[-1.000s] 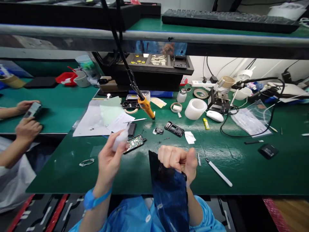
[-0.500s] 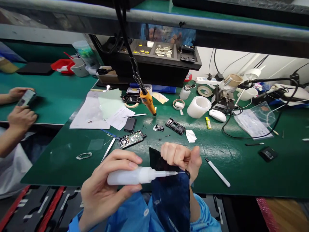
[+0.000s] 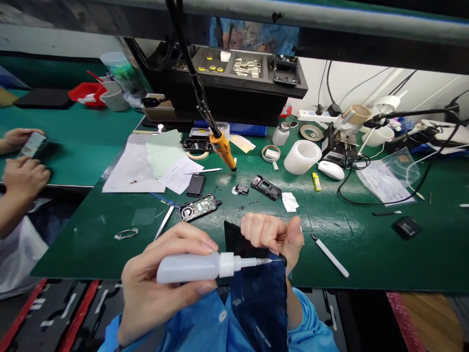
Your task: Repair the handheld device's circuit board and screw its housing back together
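In my left hand [image 3: 168, 283] is a translucent white squeeze bottle [image 3: 190, 268] with a thin needle tip, held sideways between thumb and fingers. Its needle points right, to a small black rounded piece [image 3: 283, 259] at the fingers of my right hand [image 3: 271, 234]. Those fingers are curled closed, with the thumb raised. A dark, glossy sheet [image 3: 260, 303] hangs below and behind my right hand, against my blue sleeve and front. Whether the black piece is part of that sheet, I cannot tell.
On the green bench [image 3: 370, 264] lie an opened handset with its circuit board [image 3: 198, 208], a black housing [image 3: 266, 187], a white pen-like tool [image 3: 330, 255] and papers [image 3: 132, 166]. An orange electric screwdriver [image 3: 223, 150] hangs overhead. A co-worker's hands [image 3: 25, 173] hold a device at left.
The bottle has turned slightly in my left hand, and its needle tip stays at the black piece. The view has shifted a little; my right hand keeps its grip.
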`<state>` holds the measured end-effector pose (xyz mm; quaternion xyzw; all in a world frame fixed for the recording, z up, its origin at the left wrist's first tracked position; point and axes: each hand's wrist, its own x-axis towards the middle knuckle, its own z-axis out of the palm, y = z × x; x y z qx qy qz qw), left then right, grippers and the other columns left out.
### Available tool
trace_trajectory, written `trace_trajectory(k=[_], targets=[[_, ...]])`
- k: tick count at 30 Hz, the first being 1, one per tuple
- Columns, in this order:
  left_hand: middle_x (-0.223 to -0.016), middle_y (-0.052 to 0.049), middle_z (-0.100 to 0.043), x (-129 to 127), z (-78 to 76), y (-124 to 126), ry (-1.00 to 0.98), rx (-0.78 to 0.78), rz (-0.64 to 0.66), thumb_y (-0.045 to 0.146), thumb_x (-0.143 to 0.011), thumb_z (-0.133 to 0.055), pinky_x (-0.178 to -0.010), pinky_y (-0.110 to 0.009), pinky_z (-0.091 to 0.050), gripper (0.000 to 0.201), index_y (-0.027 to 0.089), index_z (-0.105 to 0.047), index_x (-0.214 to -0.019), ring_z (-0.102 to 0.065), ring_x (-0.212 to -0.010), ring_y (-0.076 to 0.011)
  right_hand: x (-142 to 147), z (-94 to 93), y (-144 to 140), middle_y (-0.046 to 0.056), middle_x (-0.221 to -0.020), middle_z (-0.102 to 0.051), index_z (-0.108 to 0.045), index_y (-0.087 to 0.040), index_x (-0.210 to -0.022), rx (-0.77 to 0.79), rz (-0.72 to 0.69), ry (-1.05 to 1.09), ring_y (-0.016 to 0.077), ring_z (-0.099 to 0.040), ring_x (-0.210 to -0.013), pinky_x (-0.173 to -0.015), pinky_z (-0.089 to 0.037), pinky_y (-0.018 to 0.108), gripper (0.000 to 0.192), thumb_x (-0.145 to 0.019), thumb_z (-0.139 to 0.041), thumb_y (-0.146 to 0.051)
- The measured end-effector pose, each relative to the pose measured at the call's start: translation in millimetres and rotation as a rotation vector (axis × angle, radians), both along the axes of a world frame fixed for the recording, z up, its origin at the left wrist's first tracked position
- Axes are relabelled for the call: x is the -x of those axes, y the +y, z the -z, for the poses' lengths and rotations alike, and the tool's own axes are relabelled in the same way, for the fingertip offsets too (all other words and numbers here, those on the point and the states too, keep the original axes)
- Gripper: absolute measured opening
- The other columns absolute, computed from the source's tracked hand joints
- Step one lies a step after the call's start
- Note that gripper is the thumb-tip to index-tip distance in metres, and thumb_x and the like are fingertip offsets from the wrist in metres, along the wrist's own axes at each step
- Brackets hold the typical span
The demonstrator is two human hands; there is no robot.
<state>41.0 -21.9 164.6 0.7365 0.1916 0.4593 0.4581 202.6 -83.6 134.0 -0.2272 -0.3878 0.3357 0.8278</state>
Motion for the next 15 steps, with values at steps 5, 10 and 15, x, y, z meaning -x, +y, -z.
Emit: trace_trajectory(k=[5, 10, 15], targets=[[-0.076, -0.004, -0.079, 0, 2.0, -1, 0.014, -0.006, 0.008, 0.048, -0.088, -0.096, -0.055, -0.030, -0.062, 0.025, 0.026, -0.085, -0.089, -0.075, -0.066, -0.0207, -1, 1.6, 0, -0.004, -0.043, -0.024, -0.027, -0.026, -0.053, 0.034, 0.007, 0.007, 0.0155, -0.023, -0.043, -0.050, -0.027, 0.037, 0.074, -0.117, -0.036, -0.062], [-0.075, -0.002, -0.079, -1, -3.7, 0, 0.036, -0.048, 0.021, 0.048, -0.089, -0.095, -0.053, -0.031, -0.063, 0.023, 0.028, -0.084, -0.091, -0.075, -0.064, -0.0201, -1, 1.9, 1, -0.004, -0.045, -0.025, -0.029, -0.025, -0.054, 0.009, -0.009, 0.008, 0.0151, -0.023, -0.044, -0.051, -0.028, 0.036, 0.073, -0.118, -0.034, -0.059], [-0.078, -0.002, -0.080, 2, -9.1, 0, 0.087, -0.033, -0.006, 0.053, -0.093, -0.091, -0.052, -0.037, -0.065, 0.022, 0.033, -0.085, -0.096, -0.075, -0.065, -0.0228, -2, 3.7, 0, -0.004, -0.045, -0.025, -0.028, -0.026, -0.053, 0.046, -0.022, 0.003, 0.0163, -0.025, -0.043, -0.051, -0.028, 0.037, 0.074, -0.116, -0.035, -0.064]])
